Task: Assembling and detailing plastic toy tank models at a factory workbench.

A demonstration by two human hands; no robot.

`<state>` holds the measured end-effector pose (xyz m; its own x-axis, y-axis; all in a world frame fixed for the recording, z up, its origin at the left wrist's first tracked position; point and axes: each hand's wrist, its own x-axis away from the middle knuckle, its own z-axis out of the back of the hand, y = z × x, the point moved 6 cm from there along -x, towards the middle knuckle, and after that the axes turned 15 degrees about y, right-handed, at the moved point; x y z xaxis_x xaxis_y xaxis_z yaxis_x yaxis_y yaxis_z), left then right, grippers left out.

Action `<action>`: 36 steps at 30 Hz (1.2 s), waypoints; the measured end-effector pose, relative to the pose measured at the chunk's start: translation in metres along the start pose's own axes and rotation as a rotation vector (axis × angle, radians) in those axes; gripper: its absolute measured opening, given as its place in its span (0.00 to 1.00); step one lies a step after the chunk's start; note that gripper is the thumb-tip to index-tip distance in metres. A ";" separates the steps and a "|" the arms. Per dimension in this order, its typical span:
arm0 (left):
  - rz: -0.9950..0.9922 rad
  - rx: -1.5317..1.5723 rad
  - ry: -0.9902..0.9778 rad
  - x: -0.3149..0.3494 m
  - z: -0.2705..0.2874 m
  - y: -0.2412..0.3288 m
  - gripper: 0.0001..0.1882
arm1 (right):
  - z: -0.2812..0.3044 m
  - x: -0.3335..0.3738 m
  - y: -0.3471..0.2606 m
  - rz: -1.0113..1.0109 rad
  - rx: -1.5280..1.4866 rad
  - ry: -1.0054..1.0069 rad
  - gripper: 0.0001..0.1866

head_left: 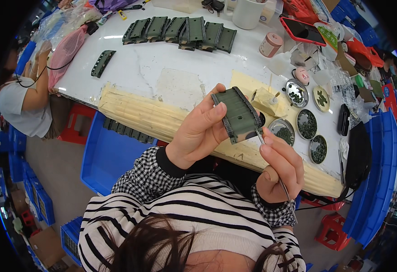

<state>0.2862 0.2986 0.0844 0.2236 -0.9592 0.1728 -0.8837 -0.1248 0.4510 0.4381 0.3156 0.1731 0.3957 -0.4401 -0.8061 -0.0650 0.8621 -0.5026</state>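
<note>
My left hand [201, 124] grips a curved dark green plastic piece [237, 113] with ridged dark edges, thumb on its near side. In my right hand [281, 168] is a thin metal tool, perhaps tweezers [287, 198], its tip touching the lower right corner of the green piece. The fingers partly hide the tool. Right of the hands stand round dishes of small dark green bits, among them a dish [306, 123] and a lower one [317, 149]. A small tan block [269, 105] with a stick in it sits just beyond the green piece.
Similar green pieces [173, 30] lie in a row at the back; a single one [102, 63] lies left. Tan padding [139, 111] covers the table's front edge. A pink jar [271, 44], red-cased phone [302, 31] and white mug [248, 13] stand back right. A blue bin [110, 158] sits below left.
</note>
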 end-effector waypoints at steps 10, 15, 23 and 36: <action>-0.021 0.028 0.005 0.003 -0.001 -0.002 0.21 | -0.001 -0.001 -0.002 0.003 0.057 -0.030 0.22; -0.017 0.056 0.009 0.001 0.003 -0.004 0.20 | -0.004 -0.003 -0.004 0.012 0.048 -0.034 0.21; -0.007 0.048 0.078 0.001 0.008 -0.006 0.18 | -0.004 -0.002 -0.002 0.076 0.109 -0.036 0.19; 0.023 0.120 0.122 0.007 0.001 -0.010 0.14 | 0.017 0.009 0.025 -0.184 -0.140 0.318 0.20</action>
<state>0.2965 0.2929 0.0805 0.2442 -0.9254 0.2900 -0.9303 -0.1392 0.3393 0.4554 0.3376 0.1587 0.1106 -0.6592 -0.7438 -0.1520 0.7283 -0.6681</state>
